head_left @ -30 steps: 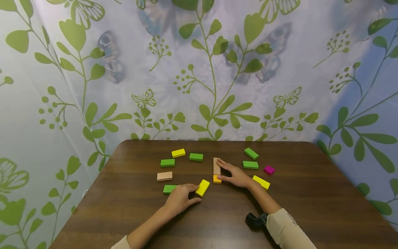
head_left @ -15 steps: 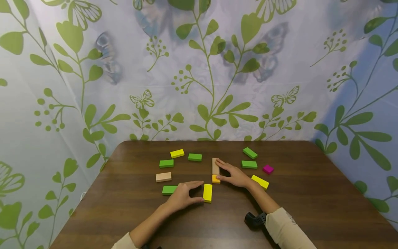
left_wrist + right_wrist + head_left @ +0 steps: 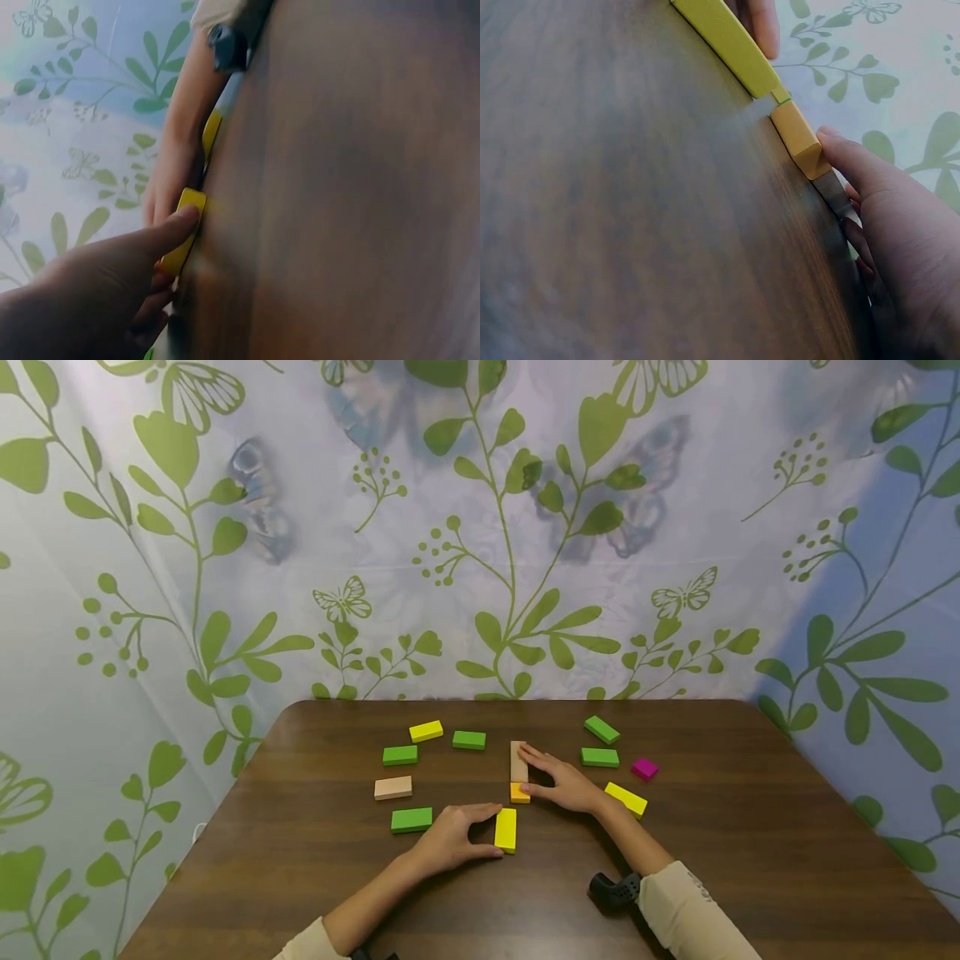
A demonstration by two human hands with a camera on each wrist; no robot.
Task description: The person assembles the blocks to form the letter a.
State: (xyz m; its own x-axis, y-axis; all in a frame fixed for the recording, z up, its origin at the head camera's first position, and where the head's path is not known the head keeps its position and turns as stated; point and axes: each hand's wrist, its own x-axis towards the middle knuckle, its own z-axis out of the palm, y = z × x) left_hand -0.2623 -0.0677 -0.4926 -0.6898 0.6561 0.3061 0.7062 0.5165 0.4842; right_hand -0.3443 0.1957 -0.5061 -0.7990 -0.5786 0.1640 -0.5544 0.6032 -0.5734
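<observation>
A yellow wooden block [image 3: 506,831] lies lengthwise on the table, in front of an orange block [image 3: 520,792]. My left hand [image 3: 456,839] pinches it by its two ends, thumb at the near end and fingertips at the far end. In the left wrist view the thumb presses against the yellow block [image 3: 180,251]. The orange block touches the near end of a plain wood block [image 3: 519,762]. My right hand [image 3: 566,782] rests beside these two, thumb tip at the orange block [image 3: 799,139] and extended fingers on the plain wood block.
Left of the hands lie green blocks [image 3: 412,820], a plain wood block [image 3: 393,787] and a yellow block [image 3: 426,731]. On the right are green blocks [image 3: 600,757], a magenta block [image 3: 645,768] and a yellow block [image 3: 626,800]. A patterned cloth [image 3: 450,568] hangs behind the table [image 3: 525,910].
The yellow block in my left hand has turned from slanted to lengthwise and moved right and slightly nearer. My left hand moved right with it. My right hand stays at the orange and plain wood blocks.
</observation>
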